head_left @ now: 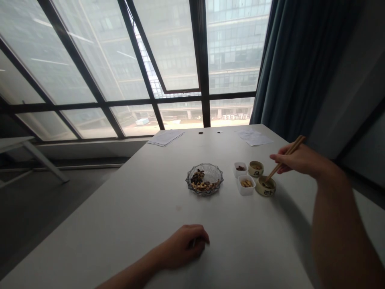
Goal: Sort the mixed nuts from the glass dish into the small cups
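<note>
Head view: the right hand has its fingers clamped on chopsticks, tips in a bowl; the left hand lies curled, fingers together, on the surface.

The chopsticks were smooth pale wood, and the bowl under their tips was glossy glazed ceramic. The dish was ridged, cut glass, and the tub beside it was translucent plastic. The table was smooth matt white, and the sheets at its far edge were thin paper.
</note>
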Tool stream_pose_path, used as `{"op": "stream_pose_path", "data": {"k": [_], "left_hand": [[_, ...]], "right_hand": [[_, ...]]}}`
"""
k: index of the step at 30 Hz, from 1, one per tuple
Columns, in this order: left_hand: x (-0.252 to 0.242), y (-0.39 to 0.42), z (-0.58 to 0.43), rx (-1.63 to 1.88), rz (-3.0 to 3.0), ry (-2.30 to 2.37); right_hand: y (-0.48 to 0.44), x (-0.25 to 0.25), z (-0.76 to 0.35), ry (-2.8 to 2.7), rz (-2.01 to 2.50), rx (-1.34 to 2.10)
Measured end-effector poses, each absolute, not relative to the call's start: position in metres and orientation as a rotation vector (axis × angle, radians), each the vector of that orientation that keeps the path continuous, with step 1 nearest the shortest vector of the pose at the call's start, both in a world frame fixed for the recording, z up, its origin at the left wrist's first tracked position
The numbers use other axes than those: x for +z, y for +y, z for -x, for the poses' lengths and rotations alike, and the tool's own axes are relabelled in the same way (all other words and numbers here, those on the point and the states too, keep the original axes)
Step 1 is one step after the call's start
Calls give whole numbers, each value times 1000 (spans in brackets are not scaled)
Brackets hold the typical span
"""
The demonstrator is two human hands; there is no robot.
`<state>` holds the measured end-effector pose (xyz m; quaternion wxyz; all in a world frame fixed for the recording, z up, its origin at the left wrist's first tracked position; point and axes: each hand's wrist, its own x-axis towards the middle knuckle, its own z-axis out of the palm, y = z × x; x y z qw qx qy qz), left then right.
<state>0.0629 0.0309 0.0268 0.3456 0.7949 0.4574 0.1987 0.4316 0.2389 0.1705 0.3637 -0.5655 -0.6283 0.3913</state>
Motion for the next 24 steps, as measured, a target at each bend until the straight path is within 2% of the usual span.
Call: {"op": "stream_pose_path", "data": {"k": [8,12,18,24], "left_hand": [[26,31,-63,533,-2076,1156],[27,31,-63,542,-2081,1151],[27,31,-63,549,-2085,1148],[27,32,-65,568,-2094,1137]], "right_hand": [[236,175,-399,-1603,1226,716],[229,167,-349,-1619,1001,795],[228,115,-278,-1796,828,924],[242,65,-254,-1811,796,934]]}}
